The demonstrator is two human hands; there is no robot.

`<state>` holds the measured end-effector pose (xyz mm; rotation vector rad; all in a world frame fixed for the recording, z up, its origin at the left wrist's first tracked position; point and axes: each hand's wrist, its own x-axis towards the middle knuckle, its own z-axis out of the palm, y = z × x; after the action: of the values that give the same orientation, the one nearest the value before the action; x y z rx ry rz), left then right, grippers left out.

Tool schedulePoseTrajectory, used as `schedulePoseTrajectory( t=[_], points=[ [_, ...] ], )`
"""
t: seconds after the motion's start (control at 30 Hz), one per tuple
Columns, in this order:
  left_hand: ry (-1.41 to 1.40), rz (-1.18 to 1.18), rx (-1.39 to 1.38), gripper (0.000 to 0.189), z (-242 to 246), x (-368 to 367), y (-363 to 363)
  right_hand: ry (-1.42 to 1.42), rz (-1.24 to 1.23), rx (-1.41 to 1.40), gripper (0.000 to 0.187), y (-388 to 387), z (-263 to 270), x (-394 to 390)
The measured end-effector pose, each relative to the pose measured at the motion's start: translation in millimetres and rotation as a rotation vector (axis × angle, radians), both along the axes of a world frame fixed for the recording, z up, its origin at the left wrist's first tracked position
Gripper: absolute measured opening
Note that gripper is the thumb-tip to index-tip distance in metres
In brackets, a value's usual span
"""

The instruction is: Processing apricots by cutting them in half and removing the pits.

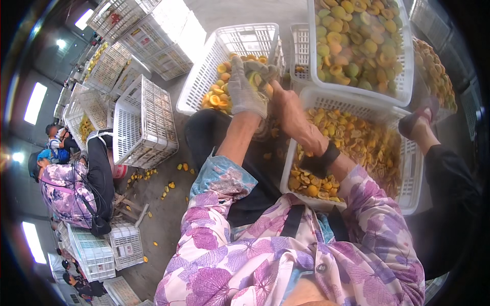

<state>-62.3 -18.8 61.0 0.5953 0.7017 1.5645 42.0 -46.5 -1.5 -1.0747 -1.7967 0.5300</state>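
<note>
My left hand (pixel 247 91), in a pale knit glove, grips a green-yellow apricot (pixel 255 79) over a white plastic crate (pixel 189 90). Cut apricot halves (pixel 219 98) lie in that crate. Bare and wearing a black wristband, my right hand (pixel 287 109) is curled close against the left, by an orange piece of fruit. Whether it holds a small tool is hidden. Beneath my right forearm, a second white crate (pixel 411 179) contains many apricot pieces (pixel 354 134).
A crate of apricots (pixel 363 100) overlaps the far side of the second crate. Stacked crates (pixel 153 42) and a tilted crate (pixel 153 122) stand left. A seated co-worker (pixel 69 187) is beside a wooden stool (pixel 130 208). Fruit pieces (pixel 143 174) litter the concrete floor (pixel 164 218).
</note>
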Motion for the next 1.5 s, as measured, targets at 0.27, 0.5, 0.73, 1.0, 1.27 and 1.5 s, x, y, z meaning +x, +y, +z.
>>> schedulePoseTrajectory(
  t=[0.27,0.5,0.73,1.0,1.27,1.5],
  points=[
    [0.081,-0.086,0.017,0.042,19,8,-17,0.164,0.217,-0.236,0.019,-8,32,23],
    [0.081,-0.135,0.149,0.042,4,-6,-16,-0.091,0.094,0.081,0.028,7,20,28],
    [0.218,-0.178,0.191,0.027,-1,-9,-11,0.646,0.525,-0.629,0.005,-15,32,16],
    [0.101,-0.284,0.145,0.039,-6,-7,-6,0.711,0.127,-0.44,0.01,-3,30,12],
    [1.292,0.554,0.394,0.046,-28,-27,13,0.312,-0.019,-0.292,0.025,-23,52,-6],
    [1.127,0.486,0.304,0.034,-27,-12,7,0.085,-0.105,-0.103,0.026,-11,43,-8]
  ],
)
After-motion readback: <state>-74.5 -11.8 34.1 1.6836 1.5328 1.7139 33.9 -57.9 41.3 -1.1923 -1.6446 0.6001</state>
